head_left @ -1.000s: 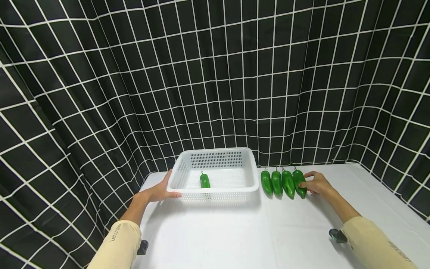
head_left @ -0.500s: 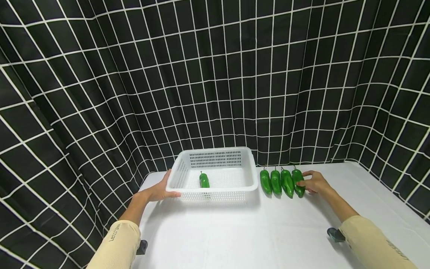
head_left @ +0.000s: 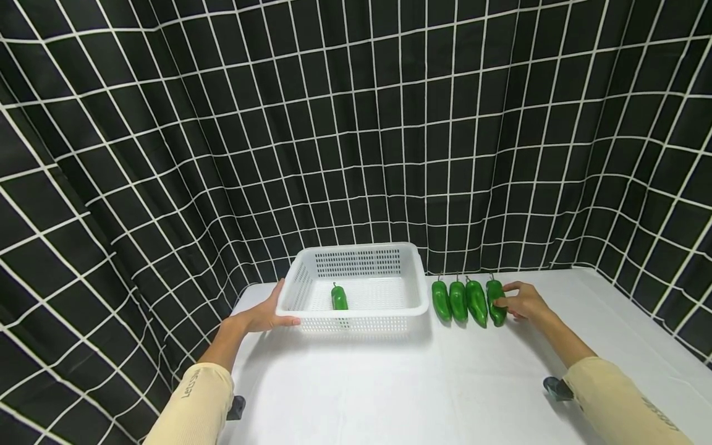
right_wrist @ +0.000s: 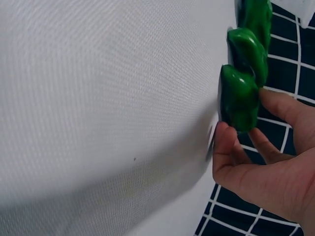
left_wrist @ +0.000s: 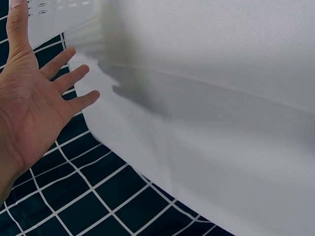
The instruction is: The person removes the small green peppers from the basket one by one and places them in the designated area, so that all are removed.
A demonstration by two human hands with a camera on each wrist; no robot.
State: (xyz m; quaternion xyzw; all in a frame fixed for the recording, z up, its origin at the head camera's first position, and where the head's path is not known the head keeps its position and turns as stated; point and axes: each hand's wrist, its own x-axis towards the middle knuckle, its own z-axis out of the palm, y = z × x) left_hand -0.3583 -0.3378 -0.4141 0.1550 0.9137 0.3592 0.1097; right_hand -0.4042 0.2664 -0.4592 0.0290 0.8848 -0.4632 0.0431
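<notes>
In the head view, my right hand [head_left: 524, 303] holds the rightmost green chili pepper [head_left: 495, 301] of a row on the white cloth. The right wrist view shows its thumb and fingers around that pepper [right_wrist: 240, 98]. My left hand [head_left: 268, 314] rests against the left front corner of a white perforated plastic basket [head_left: 353, 314], thumb along its front. Its other fingers spread straight in the left wrist view, where the basket [left_wrist: 64, 17] shows only in part. One more green pepper [head_left: 339, 298] lies inside the basket, its lower end behind the front rim.
Several green peppers stand in a row between the basket and my right hand, including the leftmost pepper [head_left: 441, 301] close to the basket's right side. A black curtain [head_left: 356, 154] with a white grid hangs behind the white-covered table [head_left: 389, 383].
The rightmost pepper has turned slightly under my right hand, its tip shifting left and its stem end right. My left hand and the basket have stayed in place.
</notes>
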